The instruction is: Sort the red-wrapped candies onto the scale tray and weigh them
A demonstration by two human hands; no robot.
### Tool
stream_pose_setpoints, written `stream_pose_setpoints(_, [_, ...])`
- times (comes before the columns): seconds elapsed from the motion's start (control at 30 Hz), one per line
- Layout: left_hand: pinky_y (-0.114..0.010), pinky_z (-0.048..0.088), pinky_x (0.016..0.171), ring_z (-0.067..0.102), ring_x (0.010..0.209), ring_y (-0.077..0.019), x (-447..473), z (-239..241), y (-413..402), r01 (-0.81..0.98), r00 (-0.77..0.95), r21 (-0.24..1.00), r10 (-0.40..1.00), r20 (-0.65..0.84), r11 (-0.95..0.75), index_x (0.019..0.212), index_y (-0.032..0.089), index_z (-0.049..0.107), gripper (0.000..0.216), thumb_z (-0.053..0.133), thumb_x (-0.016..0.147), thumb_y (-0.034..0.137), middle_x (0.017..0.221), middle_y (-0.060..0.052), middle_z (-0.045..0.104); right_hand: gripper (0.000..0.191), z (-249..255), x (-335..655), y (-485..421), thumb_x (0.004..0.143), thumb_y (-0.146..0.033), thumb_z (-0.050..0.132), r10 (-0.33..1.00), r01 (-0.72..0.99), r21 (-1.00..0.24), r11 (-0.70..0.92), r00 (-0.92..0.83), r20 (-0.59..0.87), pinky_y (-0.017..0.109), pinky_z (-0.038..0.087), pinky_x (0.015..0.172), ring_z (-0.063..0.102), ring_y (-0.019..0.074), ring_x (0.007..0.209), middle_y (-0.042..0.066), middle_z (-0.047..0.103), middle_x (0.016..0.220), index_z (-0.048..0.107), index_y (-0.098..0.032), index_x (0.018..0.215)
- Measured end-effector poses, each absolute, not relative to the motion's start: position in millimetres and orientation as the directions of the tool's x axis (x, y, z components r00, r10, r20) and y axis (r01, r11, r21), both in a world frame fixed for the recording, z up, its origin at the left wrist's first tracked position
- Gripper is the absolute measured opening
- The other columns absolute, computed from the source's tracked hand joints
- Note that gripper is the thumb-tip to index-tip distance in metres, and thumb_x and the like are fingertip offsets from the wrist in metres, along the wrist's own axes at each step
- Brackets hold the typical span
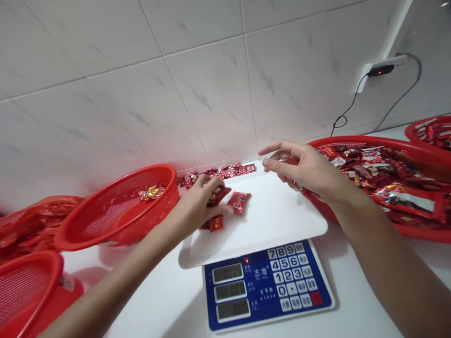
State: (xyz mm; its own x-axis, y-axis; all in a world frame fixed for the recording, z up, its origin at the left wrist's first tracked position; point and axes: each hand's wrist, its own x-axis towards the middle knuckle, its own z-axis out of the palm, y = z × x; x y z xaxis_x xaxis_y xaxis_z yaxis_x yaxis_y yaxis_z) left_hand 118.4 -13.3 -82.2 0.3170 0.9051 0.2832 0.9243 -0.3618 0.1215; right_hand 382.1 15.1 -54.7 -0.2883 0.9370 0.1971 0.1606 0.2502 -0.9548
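Left hand [200, 199]: palm down over the left part of the tray, fingers curled around a dark-red packet [219, 195], thumb beneath it; forearm slanting up from the lower left. Right hand [294, 164]: raised over the tray's right rear corner, palm turned inward, forefinger and thumb extended with tips apart. (A patch of red shows behind its fingers; whether it is held, one cannot tell.)

Tray [275, 211]: white, smooth, rectangular, with rounded corners and a low lip. On it: 1 squarish glossy packet [239, 202] with dark lettering, just beside the left hand; 1 small red packet [216, 224], below the left thumb.

Scale [264, 281], under the tray: blue panel, 3 grey rectangular displays, white square keys, 1 red key.

Row of packets [237, 171]: crinkled, red, between tray and wall.

Oval basket [167, 202], left of the tray: red perforated plastic, with shiny gold-and-clear wrappers [151, 191] inside. Large basket [405, 148], right: red plastic, heaped with glossy packets.

Wall [211, 89]: pale tile, grey-veined. Charger [380, 70]: black, thin cord, red light.
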Motion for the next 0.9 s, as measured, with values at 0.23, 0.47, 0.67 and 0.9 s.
stream_pose_setpoints(0.23, [-0.043,0.053,0.080,0.063,0.095,-0.0293,111,-110,-39,0.922,0.286,0.228,0.948,0.141,-0.313,0.116,0.024,0.055,0.050,0.067,0.085,0.061,0.108,-0.010,0.062,0.034,-54,385,15,0.085,-0.044,0.078,0.934,0.171,-0.953,0.250,-0.301,0.191,0.022,0.029,0.034,0.042,0.0078,0.049,0.003,0.064,0.087,0.070,-0.023,0.111])
stream_pose_setpoints(0.47, [-0.031,0.052,0.063,0.066,0.074,-0.0213,109,-96,-41,0.877,0.117,0.412,0.943,0.313,-0.246,0.100,0.025,0.055,0.026,0.064,0.079,0.037,0.089,-0.001,0.068,0.028,-52,388,16,0.085,-0.036,0.079,0.946,0.141,-0.960,0.242,-0.254,0.201,0.020,0.032,0.036,0.045,0.0081,0.053,0.003,0.064,0.085,0.071,-0.021,0.108])
stream_pose_setpoints(0.67, [-0.022,0.041,0.042,0.055,0.053,-0.0130,139,-56,-30,0.779,0.141,0.559,0.948,0.285,-0.284,0.113,0.027,0.051,0.038,0.068,0.080,0.036,0.085,0.000,0.064,0.031,-55,391,20,0.086,-0.042,0.077,0.950,0.197,-0.950,0.242,-0.246,0.191,0.020,0.027,0.032,0.044,0.0088,0.048,0.001,0.058,0.074,0.071,-0.025,0.110])
stream_pose_setpoints(0.9, [-0.030,0.049,0.063,0.064,0.075,-0.0212,156,-72,-9,0.858,0.419,0.331,0.908,-0.008,-0.393,0.098,0.025,0.059,0.028,0.069,0.072,0.025,0.087,-0.001,0.071,0.035,-54,394,19,0.085,-0.045,0.078,0.960,0.206,-0.952,0.226,-0.214,0.181,0.020,0.020,0.031,0.038,0.0066,0.041,-0.002,0.054,0.064,0.072,-0.022,0.111])
